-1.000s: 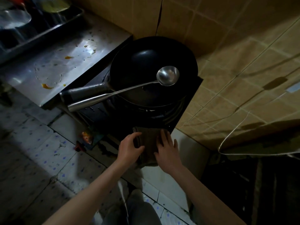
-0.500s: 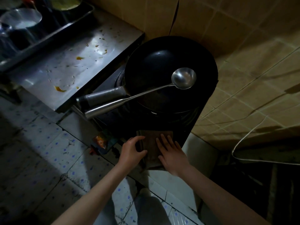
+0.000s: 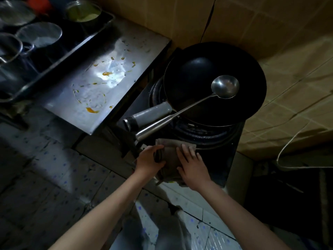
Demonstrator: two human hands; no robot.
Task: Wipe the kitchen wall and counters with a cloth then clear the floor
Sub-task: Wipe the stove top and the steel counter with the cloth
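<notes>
A folded brownish cloth lies on the front edge of the dark stove. My left hand grips the cloth's left edge, fingers curled round it. My right hand presses flat on the cloth's right part, fingers straight. To the left, the steel counter is smeared with orange food scraps. The tiled wall rises behind and to the right of the stove. Speckled floor tiles show below.
A black wok sits on the burner with a steel ladle across it, both handles jutting toward my hands. A tray of metal bowls stands at the far left. A white cable hangs along the right wall.
The view has swung right and down, so the counter and wok shifted in frame. Both hands stay on the cloth at the stove's front edge, the left hand's grip a little tighter.
</notes>
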